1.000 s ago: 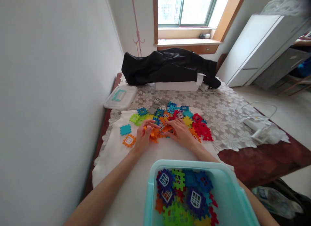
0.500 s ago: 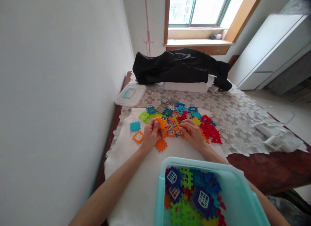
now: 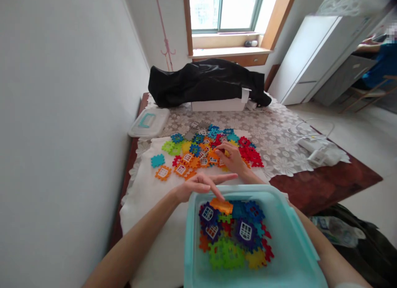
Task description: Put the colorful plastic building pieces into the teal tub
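My left hand (image 3: 206, 184) is over the near rim of the teal bin (image 3: 294, 238), its fingers stretched apart. Just below its fingertips is an orange tile (image 3: 221, 206) with toothed edges, inside the bin above other plastic tiles. My right hand (image 3: 231, 155) is at the pile, fingers closed on an orange window tile (image 3: 213, 156); how much of it they grip is partly hidden. Around it lie orange, blue, red and grey tiles. An orange tile with a white window (image 3: 163, 172) and a turquoise tile (image 3: 158, 160) lie at the left.
A clear lid with a teal handle (image 3: 149, 122) lies by the wall. Black cloth (image 3: 207, 83) covers something at the back. A white device with a cable (image 3: 321, 151) sits at the right. A person in blue (image 3: 380, 67) is at the far right.
My left hand has moved from the pile to the bin and let go of an orange tile there. My right hand stays at the pile. The view has shifted right.
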`<state>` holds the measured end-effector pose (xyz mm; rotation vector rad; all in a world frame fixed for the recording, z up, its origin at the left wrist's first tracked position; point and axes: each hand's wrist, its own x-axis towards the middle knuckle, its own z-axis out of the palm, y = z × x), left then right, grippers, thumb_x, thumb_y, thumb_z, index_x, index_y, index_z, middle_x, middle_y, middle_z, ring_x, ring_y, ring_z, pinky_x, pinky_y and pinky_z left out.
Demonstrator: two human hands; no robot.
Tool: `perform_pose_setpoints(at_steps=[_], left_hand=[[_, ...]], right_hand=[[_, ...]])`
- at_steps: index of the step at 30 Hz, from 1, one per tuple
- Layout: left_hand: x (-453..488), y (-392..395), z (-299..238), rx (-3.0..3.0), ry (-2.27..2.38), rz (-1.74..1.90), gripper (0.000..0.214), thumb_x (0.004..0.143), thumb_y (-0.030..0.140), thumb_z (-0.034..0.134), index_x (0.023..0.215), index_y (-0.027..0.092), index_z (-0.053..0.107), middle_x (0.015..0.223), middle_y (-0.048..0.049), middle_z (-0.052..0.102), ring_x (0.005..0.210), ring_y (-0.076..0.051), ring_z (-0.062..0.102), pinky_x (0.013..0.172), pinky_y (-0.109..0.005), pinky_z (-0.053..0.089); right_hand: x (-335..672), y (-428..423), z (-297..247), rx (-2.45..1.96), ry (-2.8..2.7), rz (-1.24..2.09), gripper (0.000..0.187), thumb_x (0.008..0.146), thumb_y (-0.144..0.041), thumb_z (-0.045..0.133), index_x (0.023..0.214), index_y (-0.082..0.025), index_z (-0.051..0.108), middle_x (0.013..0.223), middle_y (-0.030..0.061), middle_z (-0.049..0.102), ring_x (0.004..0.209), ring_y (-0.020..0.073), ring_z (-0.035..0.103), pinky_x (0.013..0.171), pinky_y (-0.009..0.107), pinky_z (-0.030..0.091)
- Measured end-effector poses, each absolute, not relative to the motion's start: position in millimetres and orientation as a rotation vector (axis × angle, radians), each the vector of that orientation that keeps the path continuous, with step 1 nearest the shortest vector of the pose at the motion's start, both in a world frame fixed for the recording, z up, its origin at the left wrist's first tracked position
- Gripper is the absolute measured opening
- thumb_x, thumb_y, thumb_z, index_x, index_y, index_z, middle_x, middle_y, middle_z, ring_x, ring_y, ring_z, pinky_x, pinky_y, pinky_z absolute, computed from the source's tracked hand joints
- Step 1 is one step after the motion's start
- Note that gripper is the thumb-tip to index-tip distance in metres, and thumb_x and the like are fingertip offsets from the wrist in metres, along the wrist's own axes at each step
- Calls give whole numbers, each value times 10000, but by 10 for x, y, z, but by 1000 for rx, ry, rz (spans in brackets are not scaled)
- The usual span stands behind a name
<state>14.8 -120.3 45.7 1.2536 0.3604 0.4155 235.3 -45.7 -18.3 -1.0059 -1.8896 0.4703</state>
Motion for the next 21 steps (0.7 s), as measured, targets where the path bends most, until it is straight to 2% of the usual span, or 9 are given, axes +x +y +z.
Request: perform_pose_setpoints(at_steps=[3,4,5,7,9,11,14,17,21], left_hand=[[184,-1233,247,1010,305,441,599,758,500,732,1276,201,754,1472,-171,655,1364,-405,607,1120,-535,459],[205,-1248,179,943,280,439,641,765,477,716,1335,185,703,1422,-181,681,1315,-382,635,1093,-501,471],[226,-1261,118,904,265,441,632,766,477,713,1314,164,694,1357,-183,707,1243,-351,664,1051,-452,485],[256,-1276,35,890,251,450,544,740,538,746,1112,140,723,1171,-153,733,1047,-275,678,921,-350,502],[259,-1268,15,934,253,438,494,672,587,806,872,151,686,966,-93,684,876,-212,611,786,-299,472],[236,-1245,47,1008,277,392,457,632,547,852,718,166,614,819,-45,592,778,-178,523,711,-289,416],[181,-1206,117,1065,304,318,408,638,441,857,597,172,552,701,-20,511,699,-155,439,667,-306,341],[115,-1175,134,1009,266,292,398,608,416,837,521,175,533,607,-27,498,631,-149,421,623,-327,304],[-4,-1146,94,923,284,325,408,561,424,766,420,186,466,465,-28,406,496,-130,356,522,-332,248]], right_hand=[[2347,-470,-169,-950,-1863,511,369,1051,-527,564,1039,-233,786,885,69,726,788,210,650,730,346,520],[2348,-473,-167,-940,-1855,522,358,1048,-516,578,1001,-227,783,882,68,730,798,207,657,738,341,518],[2349,-475,-168,-937,-1850,530,348,1043,-509,593,973,-223,778,879,67,733,802,203,662,742,337,517],[2350,-475,-176,-943,-1844,536,334,1029,-505,617,944,-220,770,868,62,737,795,198,667,742,330,517],[2349,-473,-189,-950,-1833,537,332,1016,-512,630,925,-221,762,848,55,735,768,191,662,730,324,516],[2346,-475,-194,-947,-1813,546,334,1002,-522,643,900,-223,752,823,47,727,737,182,651,715,318,511],[2349,-488,-164,-938,-1754,641,332,950,-536,705,850,-221,727,781,30,707,701,170,624,698,307,502],[2380,-512,-92,-924,-1571,916,360,859,-561,799,839,-216,698,748,5,664,653,147,571,625,273,469],[2455,-558,2,-753,-1214,1532,427,756,-563,889,852,-225,645,680,-42,572,552,110,478,540,234,420]])
